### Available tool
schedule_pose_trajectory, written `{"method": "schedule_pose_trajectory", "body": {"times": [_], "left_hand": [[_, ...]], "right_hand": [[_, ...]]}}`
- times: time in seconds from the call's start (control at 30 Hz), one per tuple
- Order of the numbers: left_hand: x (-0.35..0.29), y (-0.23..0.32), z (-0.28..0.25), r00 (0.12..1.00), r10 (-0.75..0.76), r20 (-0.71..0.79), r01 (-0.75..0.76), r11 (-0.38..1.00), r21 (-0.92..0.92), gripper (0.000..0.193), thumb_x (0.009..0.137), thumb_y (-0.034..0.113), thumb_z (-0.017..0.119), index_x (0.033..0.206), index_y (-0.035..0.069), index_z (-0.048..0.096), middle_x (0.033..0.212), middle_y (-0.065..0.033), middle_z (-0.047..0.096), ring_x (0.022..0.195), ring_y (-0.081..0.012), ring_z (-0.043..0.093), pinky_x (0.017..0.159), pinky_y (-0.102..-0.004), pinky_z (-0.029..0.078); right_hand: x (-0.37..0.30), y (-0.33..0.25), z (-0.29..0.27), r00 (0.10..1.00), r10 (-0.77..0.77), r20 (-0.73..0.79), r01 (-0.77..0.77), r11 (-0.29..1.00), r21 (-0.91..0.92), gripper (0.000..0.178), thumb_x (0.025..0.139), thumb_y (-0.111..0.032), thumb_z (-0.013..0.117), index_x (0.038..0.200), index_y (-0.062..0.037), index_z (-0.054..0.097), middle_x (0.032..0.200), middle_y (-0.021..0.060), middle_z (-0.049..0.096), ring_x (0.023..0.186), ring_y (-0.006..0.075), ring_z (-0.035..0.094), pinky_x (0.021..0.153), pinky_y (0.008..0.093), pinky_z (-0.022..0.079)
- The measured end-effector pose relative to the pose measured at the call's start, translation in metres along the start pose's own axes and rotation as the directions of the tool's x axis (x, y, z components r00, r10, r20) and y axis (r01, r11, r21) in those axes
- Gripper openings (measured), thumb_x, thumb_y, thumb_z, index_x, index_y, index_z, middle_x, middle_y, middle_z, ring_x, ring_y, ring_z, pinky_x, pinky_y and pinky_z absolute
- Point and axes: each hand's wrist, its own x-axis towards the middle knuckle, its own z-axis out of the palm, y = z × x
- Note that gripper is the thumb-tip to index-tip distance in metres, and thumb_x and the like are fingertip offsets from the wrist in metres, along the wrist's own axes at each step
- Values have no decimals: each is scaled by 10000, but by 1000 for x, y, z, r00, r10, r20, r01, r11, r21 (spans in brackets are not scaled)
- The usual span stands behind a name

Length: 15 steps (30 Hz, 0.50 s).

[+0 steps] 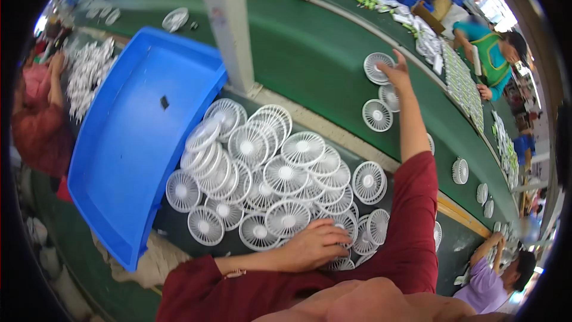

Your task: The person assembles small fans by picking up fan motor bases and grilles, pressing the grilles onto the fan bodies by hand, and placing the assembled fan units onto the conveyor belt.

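Many round white plastic fan guards (286, 176) with radial ribs lie in an overlapping heap on the dark worktop in front of me. My left hand (316, 243) is at the near right side of this heap, its fingers bent close together over the rim of a fan guard; the fingertips are partly hidden among the ribs. My right arm stretches out over the green conveyor belt. There my right hand (397, 74) has its thumb and fingers apart beside a white fan guard (375, 68), the thumb overlapping its edge. Two more guards (377, 115) lie just nearer on the belt.
A large blue tray (143, 137) tilts at the left, with a small black piece inside. A pale metal post (227, 30) rises behind the heap. More guards (460, 170) sit along the belt at right. Co-workers (494, 60) are at far right, lower right and left.
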Motion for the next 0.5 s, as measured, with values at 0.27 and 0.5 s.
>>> {"method": "schedule_pose_trajectory", "body": {"times": [0.27,0.5], "left_hand": [[-7,4,-6,999,15,-45,-15,1000,0,161,802,127,634,952,169,676,1133,2,604,1135,-200,533,1061,-438,320],[-5,-1,1,997,74,-22,-73,996,42,247,775,128,675,1017,176,670,1180,8,599,1160,-195,524,1044,-449,341]], "right_hand": [[-167,-176,42,846,-461,268,434,887,159,579,744,-86,748,1282,-66,533,1148,98,629,1016,183,614,877,310,489],[-266,-231,77,316,-706,633,759,589,278,631,736,-267,761,1290,-86,518,1259,138,549,1138,341,520,963,427,425]]}}
